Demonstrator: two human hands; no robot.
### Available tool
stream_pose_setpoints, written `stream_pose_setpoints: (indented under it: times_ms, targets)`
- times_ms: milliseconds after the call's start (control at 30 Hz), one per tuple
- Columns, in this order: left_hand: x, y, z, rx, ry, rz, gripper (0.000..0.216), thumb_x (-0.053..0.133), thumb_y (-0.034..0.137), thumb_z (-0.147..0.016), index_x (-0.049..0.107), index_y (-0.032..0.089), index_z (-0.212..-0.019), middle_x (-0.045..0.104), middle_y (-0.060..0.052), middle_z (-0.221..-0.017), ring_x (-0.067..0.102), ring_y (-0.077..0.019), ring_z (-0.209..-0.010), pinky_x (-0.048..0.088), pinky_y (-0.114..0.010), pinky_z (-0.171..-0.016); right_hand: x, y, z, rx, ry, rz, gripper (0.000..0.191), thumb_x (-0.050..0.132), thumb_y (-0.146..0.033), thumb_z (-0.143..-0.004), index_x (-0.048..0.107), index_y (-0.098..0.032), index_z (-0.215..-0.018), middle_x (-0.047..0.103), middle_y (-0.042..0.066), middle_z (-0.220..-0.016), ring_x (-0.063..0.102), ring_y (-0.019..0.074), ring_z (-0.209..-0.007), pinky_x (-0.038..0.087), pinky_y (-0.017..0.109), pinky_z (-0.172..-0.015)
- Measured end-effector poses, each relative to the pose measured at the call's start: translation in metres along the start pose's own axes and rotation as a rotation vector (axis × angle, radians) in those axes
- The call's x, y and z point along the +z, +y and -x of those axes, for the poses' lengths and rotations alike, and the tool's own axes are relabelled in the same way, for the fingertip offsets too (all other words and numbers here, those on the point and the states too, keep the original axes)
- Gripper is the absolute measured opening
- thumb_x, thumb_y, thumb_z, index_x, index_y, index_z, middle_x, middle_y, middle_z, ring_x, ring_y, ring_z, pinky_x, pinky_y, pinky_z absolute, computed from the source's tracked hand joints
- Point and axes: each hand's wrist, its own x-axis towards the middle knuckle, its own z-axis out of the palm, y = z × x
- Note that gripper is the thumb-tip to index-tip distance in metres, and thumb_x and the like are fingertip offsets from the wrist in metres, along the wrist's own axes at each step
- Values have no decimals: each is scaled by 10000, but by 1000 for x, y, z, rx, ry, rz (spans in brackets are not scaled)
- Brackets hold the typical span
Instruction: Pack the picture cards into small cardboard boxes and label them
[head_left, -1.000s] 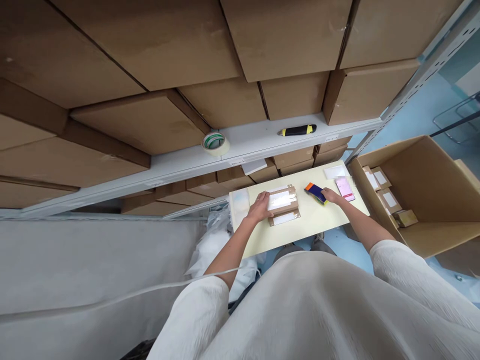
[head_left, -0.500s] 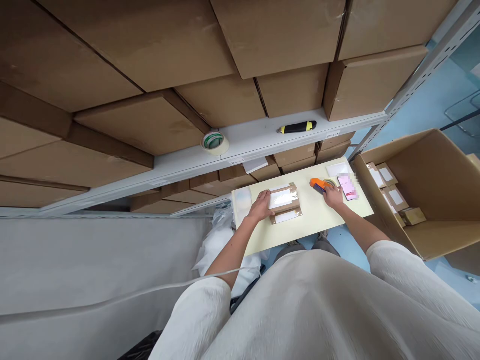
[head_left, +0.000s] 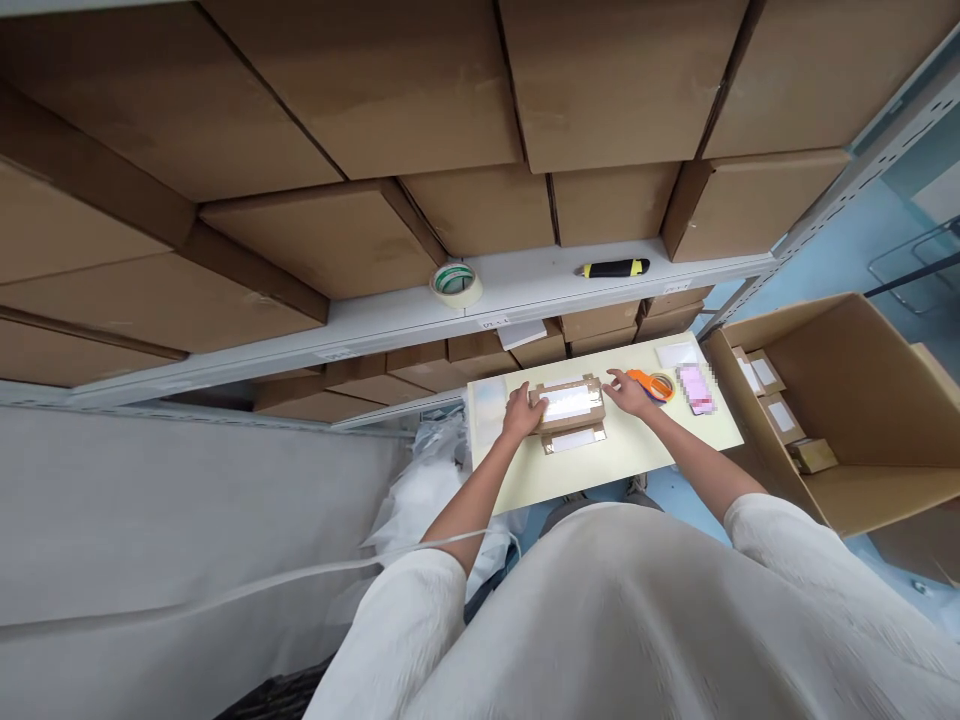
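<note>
the left hand [head_left: 523, 410] lies at the left end of a small cardboard package [head_left: 568, 402], its thumb over the near side; whether it truly grips the package i cannot tell. the right hand [head_left: 628, 390] is loosely open, fingers a little curled and holding nothing, its tips close to the package's right end; contact there is too small to make out. the package sits on a pale yellow table [head_left: 525, 485] with a white label facing up, and a second labelled piece of cardboard [head_left: 574, 440] is just in front of it. right beside the right hand rests an orange tape dispenser [head_left: 643, 382], with a pink-screened phone [head_left: 696, 390] farther right. a tape roll [head_left: 470, 293] and a black and yellow cutter [head_left: 615, 268] lie on the grey shelf [head_left: 525, 285] beyond the table
</note>
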Motion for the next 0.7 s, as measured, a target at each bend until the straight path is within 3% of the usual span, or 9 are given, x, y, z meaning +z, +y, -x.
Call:
stream_pose_setpoints:
  times_ms: [167, 300, 467, 567, 700]
  targets:
    - [1, 0, -2, -22, -79, 142, 617, 690, 294, -935, 548, 218, -1530, 684, -162, -1456, 698, -304, -1232, 541, -419, -1073, 8, -32, -6, -24, -113, 81, 662, 684, -404, -981, 511, -233, -1597, 735, 129, -1335, 702, 289, -1175, 567, 376, -979]
    - [-6, 7, 5, 67, 72, 244, 391, 644, 270, -963, 608, 242, -1352, 705, -120, -1362, 708, -231, -1039, 555, -375, -983, -2, -42, 3, -88, 9, 126, 554, 627, -371, -984, 542, -267, -1521, 710, 114, -1358, 711, 292, -1094, 583, 414, -944]
    - [-15, 15, 16, 77, 198, 271, 132, 579, 384, -1044, 552, 264, -1093, 667, -64, -1257, 689, -187, -932, 543, -347, -884, -5, -50, 19, -165, 151, 88, 440, 548, -527, -1025, 546, -261, -1376, 645, 130, -1367, 696, 274, -989, 590, 432, -871]
    - [-5, 8, 28, 42, 183, 246, 136, 616, 311, -1012, 496, 263, -1055, 625, -70, -1285, 707, -190, -988, 534, -337, -857, 9, -44, 29, -164, 150, 86, 358, 539, -549, -1023, 556, -257, -1231, 631, 118, -1278, 681, 265, -969, 584, 412, -819]
    - [17, -9, 46, -6, 88, 225, 354, 701, 208, -913, 456, 272, -1161, 606, -98, -1380, 728, -205, -1054, 530, -321, -816, 31, -25, 42, -103, 58, 91, 250, 548, -502, -1015, 532, -268, -1103, 608, 86, -1217, 678, 232, -905, 577, 388, -790]
